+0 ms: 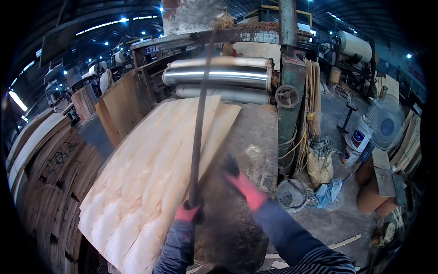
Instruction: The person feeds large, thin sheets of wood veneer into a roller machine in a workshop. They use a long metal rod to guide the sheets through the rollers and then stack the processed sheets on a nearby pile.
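My left hand point(188, 212), in a red and black work glove, is closed around the lower part of a long dark rod point(199, 123). The rod stands tilted up and away, crossing in front of the veneer sheets and the rollers. Pale wood veneer sheets point(150, 146) with a wavy surface lie to the left of the rod, their far ends near the rollers. My right hand point(242, 180), gloved alike, is over the worn grey table point(255, 137). Its fingers are blurred but look stretched out, and nothing shows in them.
Shiny metal rollers point(216, 76) stand at the far end, with a handwheel point(287, 96) beside them. Stacked veneer point(50, 192) fills the left side. A bucket point(292, 195), a sack point(320, 166) and a fan point(386, 122) stand on the right.
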Demonstrator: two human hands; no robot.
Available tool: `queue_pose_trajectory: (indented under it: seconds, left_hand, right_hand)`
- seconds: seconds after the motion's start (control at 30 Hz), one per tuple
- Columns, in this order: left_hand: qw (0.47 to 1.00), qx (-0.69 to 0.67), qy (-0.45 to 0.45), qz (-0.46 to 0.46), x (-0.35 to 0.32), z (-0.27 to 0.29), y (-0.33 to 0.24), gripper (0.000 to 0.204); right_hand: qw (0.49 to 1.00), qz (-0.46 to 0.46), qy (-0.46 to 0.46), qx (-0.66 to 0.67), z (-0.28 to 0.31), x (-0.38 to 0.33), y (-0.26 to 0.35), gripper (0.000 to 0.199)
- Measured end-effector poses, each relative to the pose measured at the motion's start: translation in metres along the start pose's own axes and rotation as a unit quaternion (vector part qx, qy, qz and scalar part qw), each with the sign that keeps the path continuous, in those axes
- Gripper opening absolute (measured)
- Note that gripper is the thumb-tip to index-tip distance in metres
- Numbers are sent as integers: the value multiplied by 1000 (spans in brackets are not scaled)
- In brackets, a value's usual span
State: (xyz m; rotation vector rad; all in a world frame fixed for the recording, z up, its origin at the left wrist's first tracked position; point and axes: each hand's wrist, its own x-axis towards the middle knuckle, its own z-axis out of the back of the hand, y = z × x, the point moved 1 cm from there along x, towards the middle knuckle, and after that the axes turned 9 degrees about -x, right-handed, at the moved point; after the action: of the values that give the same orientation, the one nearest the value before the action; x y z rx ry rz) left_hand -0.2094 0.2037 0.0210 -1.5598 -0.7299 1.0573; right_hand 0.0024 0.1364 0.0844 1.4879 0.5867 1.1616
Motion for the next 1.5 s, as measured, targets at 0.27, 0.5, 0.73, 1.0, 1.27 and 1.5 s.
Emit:
queue_pose_trajectory:
  seconds: [0.27,0.5,0.73,1.0,1.27,1.5]
  left_hand:
    - [978,190,-88,-8,-103,-2,86,58]
    - [978,6,175,-110,-100,47,56,69]
    - [986,-16,133,103,-139,18,-48,34]
    - [977,140,-94,-133,-57,50,26,27]
    - [964,193,-182,-2,-52,25,30,43]
    - [829,411,-265,-271,-70,12,23,36]
  right_hand:
    - [919,-181,-11,351,-53,65,27,24]
    - [933,-88,-28,349,-34,126,105,21]
    - [903,-34,30,426,-16,247,99,19]
    - [871,-60,76,482,-37,322,57,16]
    - [954,-94,-88,272,-39,305,22,23]
    - [939,-145,-60,305,-50,269,-1,22]
